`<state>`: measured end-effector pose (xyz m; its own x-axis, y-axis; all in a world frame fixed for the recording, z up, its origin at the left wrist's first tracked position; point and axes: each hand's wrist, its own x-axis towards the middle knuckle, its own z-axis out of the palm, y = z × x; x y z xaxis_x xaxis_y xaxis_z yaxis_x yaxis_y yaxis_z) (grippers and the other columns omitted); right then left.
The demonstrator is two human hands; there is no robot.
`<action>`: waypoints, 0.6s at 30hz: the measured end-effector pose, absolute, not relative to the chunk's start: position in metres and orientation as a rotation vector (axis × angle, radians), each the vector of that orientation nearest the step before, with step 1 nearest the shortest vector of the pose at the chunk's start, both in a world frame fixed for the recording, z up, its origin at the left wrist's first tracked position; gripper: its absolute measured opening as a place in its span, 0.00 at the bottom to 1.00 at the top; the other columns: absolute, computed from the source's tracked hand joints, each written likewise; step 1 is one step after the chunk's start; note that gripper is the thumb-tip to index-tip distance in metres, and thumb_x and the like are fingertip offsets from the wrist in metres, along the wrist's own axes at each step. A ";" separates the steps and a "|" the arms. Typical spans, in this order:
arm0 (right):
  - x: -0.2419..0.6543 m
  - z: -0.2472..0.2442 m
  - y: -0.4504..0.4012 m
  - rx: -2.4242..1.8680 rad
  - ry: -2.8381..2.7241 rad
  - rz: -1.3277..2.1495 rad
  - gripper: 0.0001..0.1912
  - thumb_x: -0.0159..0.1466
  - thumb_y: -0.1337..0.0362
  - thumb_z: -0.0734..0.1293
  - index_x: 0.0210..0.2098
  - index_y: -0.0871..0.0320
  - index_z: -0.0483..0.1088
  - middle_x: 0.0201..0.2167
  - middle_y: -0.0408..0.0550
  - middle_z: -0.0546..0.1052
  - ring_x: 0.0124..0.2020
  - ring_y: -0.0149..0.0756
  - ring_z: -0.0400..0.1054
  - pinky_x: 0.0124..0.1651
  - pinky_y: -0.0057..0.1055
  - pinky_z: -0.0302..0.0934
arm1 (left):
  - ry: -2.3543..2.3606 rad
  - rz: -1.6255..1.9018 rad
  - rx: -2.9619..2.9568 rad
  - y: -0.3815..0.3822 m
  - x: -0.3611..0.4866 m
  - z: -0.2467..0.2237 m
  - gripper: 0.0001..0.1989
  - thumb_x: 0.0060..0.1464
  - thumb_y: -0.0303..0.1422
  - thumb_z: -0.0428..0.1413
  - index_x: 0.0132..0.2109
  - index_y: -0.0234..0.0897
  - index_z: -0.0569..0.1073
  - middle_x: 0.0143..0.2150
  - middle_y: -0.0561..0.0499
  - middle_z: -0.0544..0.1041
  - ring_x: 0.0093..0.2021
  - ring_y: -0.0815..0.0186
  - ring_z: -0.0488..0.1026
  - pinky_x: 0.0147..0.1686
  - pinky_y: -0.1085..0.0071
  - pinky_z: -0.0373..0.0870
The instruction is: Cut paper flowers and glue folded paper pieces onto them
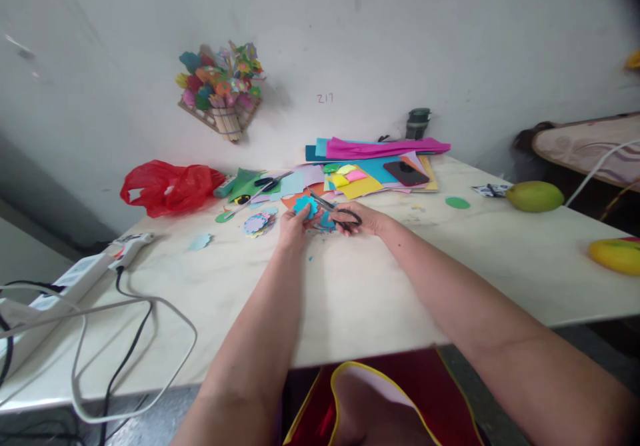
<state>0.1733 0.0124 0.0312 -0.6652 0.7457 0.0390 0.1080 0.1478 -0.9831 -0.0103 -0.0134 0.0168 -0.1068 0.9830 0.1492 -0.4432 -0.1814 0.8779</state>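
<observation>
Pinched in my left hand is a blue paper flower with a scalloped edge. My right hand is closed round the dark handles of a pair of scissors, whose blades point left, close to the flower's edge. Small blue paper scraps lie on the table under my hands. To the left of my left hand sits a small pile of scalloped paper flowers, a lilac one on top. Farther left, a single pale blue paper flower lies by itself.
Coloured paper sheets, a phone and a second pair of scissors lie at the back. A red plastic bag is back left, a power strip with cables front left. Mangoes and a green paper circle are right.
</observation>
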 end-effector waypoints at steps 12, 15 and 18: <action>0.169 0.030 0.013 -0.888 -1.929 1.456 0.15 0.57 0.54 0.68 0.27 0.60 0.64 0.17 0.41 0.72 0.13 0.23 0.62 0.10 0.19 0.46 | 0.790 1.609 0.870 -0.013 -0.010 0.017 0.14 0.34 0.33 0.68 0.30 0.31 0.75 0.27 0.46 0.78 0.36 0.55 0.79 0.41 0.60 0.76; 0.168 0.028 0.014 -0.881 -1.942 1.445 0.15 0.58 0.54 0.67 0.27 0.60 0.64 0.17 0.40 0.71 0.13 0.23 0.62 0.10 0.19 0.46 | 0.782 1.607 0.863 -0.013 -0.010 0.017 0.14 0.34 0.32 0.68 0.30 0.31 0.74 0.27 0.46 0.78 0.37 0.55 0.79 0.42 0.59 0.76; 0.168 0.027 0.016 -0.876 -1.954 1.436 0.15 0.58 0.54 0.67 0.28 0.60 0.64 0.16 0.40 0.70 0.12 0.22 0.60 0.10 0.19 0.46 | 0.770 1.606 0.857 -0.013 -0.009 0.016 0.14 0.33 0.32 0.68 0.29 0.31 0.74 0.27 0.47 0.78 0.37 0.55 0.78 0.42 0.58 0.76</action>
<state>0.1683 0.0157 0.0267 -0.6328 0.7723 0.0551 0.1780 0.2144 -0.9604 -0.0095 -0.0131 0.0163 -0.1326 0.9821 0.1338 -0.5113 -0.1834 0.8396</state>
